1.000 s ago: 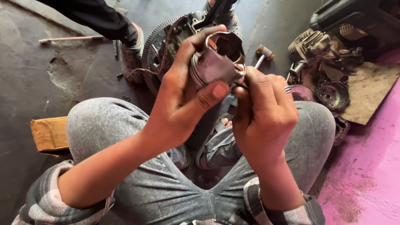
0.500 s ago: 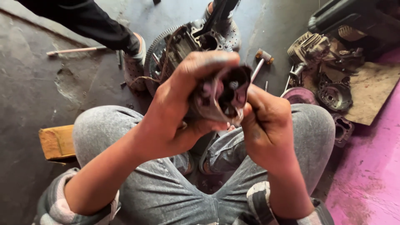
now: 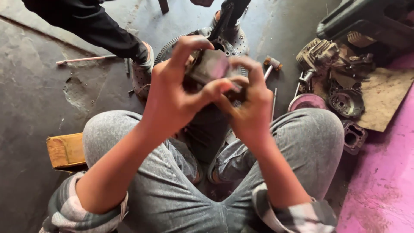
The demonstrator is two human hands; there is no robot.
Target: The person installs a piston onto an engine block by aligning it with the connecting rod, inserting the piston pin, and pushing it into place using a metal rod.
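Note:
I squat on a dark concrete floor, grey-trousered knees wide apart. Both hands hold one metal engine part, a grey piston (image 3: 210, 65), in front of me above my knees. My left hand (image 3: 172, 92) wraps it from the left, fingers over the top and thumb underneath. My right hand (image 3: 250, 101) grips it from the right, fingers curled over its end. The piston is blurred and mostly hidden by my fingers.
A toothed flywheel and engine casing (image 3: 233, 36) lie on the floor beyond my hands. Another person's dark trouser leg and shoe (image 3: 140, 69) stand at upper left. Dismantled engine parts (image 3: 332, 73) and cardboard lie at right, a wooden block (image 3: 64, 150) at left, a hammer (image 3: 271, 64) nearby.
I have turned the piston in my hands: its open hollow end faced me before, now a flat side shows. Both hands have closed tighter around it and lifted slightly.

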